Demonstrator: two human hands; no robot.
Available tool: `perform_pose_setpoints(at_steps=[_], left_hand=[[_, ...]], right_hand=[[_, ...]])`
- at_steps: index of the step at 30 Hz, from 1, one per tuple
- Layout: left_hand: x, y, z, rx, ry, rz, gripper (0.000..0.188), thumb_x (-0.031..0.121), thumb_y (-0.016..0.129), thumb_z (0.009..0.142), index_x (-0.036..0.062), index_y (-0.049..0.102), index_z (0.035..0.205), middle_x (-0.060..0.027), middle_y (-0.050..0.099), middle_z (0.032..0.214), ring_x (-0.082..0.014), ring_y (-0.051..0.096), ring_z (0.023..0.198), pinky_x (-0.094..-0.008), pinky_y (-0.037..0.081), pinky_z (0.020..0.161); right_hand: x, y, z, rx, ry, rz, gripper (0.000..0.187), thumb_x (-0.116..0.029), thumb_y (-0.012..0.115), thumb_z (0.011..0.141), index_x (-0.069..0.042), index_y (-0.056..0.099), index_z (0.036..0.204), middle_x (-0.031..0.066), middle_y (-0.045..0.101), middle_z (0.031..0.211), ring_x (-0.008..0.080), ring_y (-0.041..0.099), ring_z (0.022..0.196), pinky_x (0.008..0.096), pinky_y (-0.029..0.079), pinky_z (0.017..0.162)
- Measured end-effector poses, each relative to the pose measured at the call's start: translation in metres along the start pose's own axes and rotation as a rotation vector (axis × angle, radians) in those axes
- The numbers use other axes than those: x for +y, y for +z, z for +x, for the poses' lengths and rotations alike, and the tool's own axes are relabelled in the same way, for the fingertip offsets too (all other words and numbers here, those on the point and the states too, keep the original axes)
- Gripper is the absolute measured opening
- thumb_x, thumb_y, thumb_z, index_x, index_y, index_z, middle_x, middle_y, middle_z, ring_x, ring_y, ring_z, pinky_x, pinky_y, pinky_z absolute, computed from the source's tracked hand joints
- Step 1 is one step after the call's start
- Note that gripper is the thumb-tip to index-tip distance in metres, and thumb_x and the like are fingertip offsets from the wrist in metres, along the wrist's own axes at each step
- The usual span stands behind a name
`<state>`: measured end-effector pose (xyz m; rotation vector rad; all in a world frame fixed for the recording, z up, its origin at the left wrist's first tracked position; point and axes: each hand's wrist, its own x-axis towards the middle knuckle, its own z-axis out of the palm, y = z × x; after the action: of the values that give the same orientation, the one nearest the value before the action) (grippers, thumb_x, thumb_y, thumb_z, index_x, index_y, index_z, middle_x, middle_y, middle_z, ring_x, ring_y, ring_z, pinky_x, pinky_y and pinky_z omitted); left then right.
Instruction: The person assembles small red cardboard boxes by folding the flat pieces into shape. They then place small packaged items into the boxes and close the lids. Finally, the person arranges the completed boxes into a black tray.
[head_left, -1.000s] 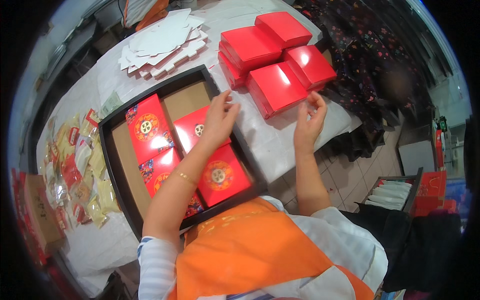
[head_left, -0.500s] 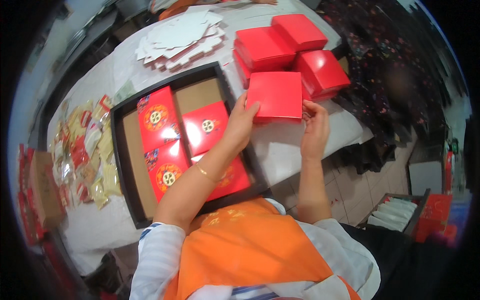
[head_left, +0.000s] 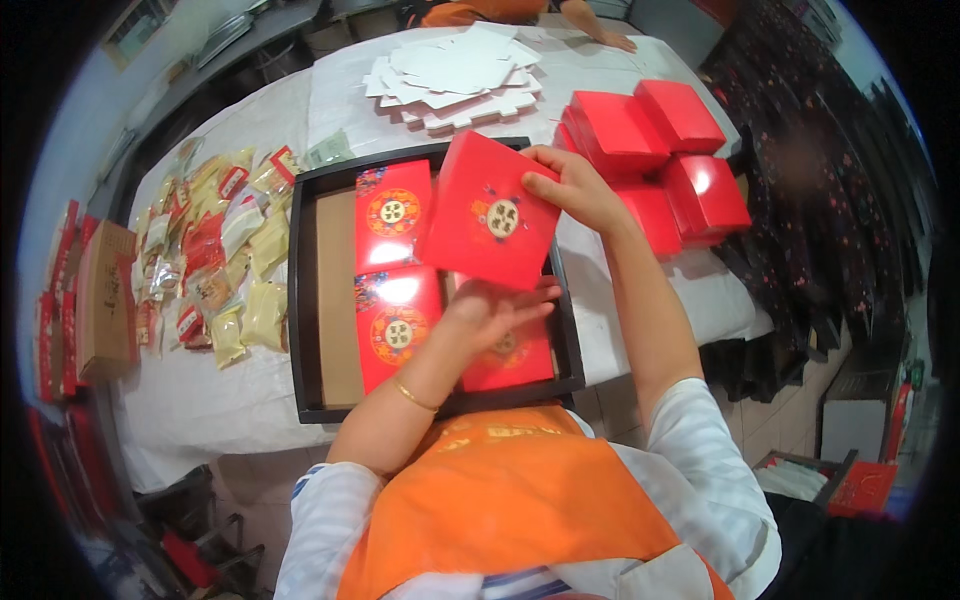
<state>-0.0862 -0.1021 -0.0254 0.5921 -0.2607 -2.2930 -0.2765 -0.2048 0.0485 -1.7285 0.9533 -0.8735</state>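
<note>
A red square gift box [head_left: 487,210] with a round gold emblem is tilted above the right part of a black-rimmed tray [head_left: 307,300]. My right hand [head_left: 575,188] is closed on the box's far right edge, thumb on the emblem face. Just under the near edge of that box, my left hand [head_left: 490,308] is open with fingers spread; whether it touches the box I cannot tell. Inside the tray lie a patterned red box [head_left: 393,218] at far left, another patterned red box [head_left: 385,345] at near left, and a red box [head_left: 525,365] partly behind my left hand.
Several plain red boxes [head_left: 690,115] are piled right of the tray. Flat white card pieces [head_left: 450,75] form a stack behind it. Wrapped snack packets [head_left: 215,250] lie heaped at left, near a brown carton [head_left: 107,300]. Another person's hand [head_left: 617,41] rests at the table's far edge.
The held box has gone from beside the pile to above the tray and turned, now showing its emblem. My left hand has let go; my right hand grips it. The view has shifted.
</note>
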Motion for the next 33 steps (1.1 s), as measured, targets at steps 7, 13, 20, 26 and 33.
perform_pose_setpoints(at_steps=[7,13,20,26,33], left_hand=[[0.048,-0.043,-0.072,0.195,0.431,0.418,0.047,0.034,0.039,0.107,-0.0048,0.051,0.129,-0.0191,0.063,0.117,-0.0272,0.066,0.105,-0.0371,0.054,0.089],[0.083,-0.086,-0.112,0.360,0.654,0.493,0.043,0.031,0.038,0.108,-0.0046,0.055,0.125,-0.0139,0.066,0.105,-0.0186,0.066,0.090,-0.0291,0.054,0.078],[0.086,-0.081,-0.106,0.349,0.623,0.513,0.038,0.026,0.043,0.107,-0.0040,0.053,0.127,-0.0141,0.065,0.107,-0.0175,0.066,0.091,-0.0279,0.053,0.077],[0.081,-0.055,-0.031,0.252,0.528,0.661,0.040,0.024,0.048,0.106,-0.0007,0.047,0.137,-0.0140,0.059,0.124,-0.0189,0.063,0.107,-0.0300,0.054,0.086],[0.097,-0.057,0.035,0.305,0.614,1.065,0.046,0.024,0.057,0.100,-0.0037,0.048,0.136,-0.0128,0.062,0.120,-0.0138,0.062,0.094,-0.0291,0.052,0.079]], right_hand=[[0.053,-0.011,0.102,0.052,-0.072,-0.616,0.042,-0.034,0.066,0.094,-0.002,0.064,0.121,0.0120,0.071,0.105,0.0185,0.065,0.101,0.0326,0.050,0.088],[0.090,-0.015,0.134,-0.064,0.017,-0.583,0.042,-0.036,0.065,0.095,-0.003,0.065,0.120,0.0105,0.070,0.107,0.0171,0.064,0.098,0.0307,0.050,0.089],[0.072,0.000,0.118,0.300,0.330,-0.236,0.041,-0.037,0.062,0.098,-0.002,0.064,0.119,0.0087,0.069,0.108,0.0168,0.064,0.100,0.0306,0.049,0.088],[0.057,0.096,0.039,0.496,0.400,0.792,0.038,-0.024,0.065,0.095,-0.002,0.055,0.125,0.0105,0.068,0.110,0.0244,0.068,0.094,0.0377,0.058,0.083],[0.057,0.100,0.011,0.160,0.702,0.763,0.039,-0.033,0.057,0.100,0.004,0.061,0.112,0.0162,0.070,0.095,0.0261,0.071,0.079,0.0329,0.059,0.069]])
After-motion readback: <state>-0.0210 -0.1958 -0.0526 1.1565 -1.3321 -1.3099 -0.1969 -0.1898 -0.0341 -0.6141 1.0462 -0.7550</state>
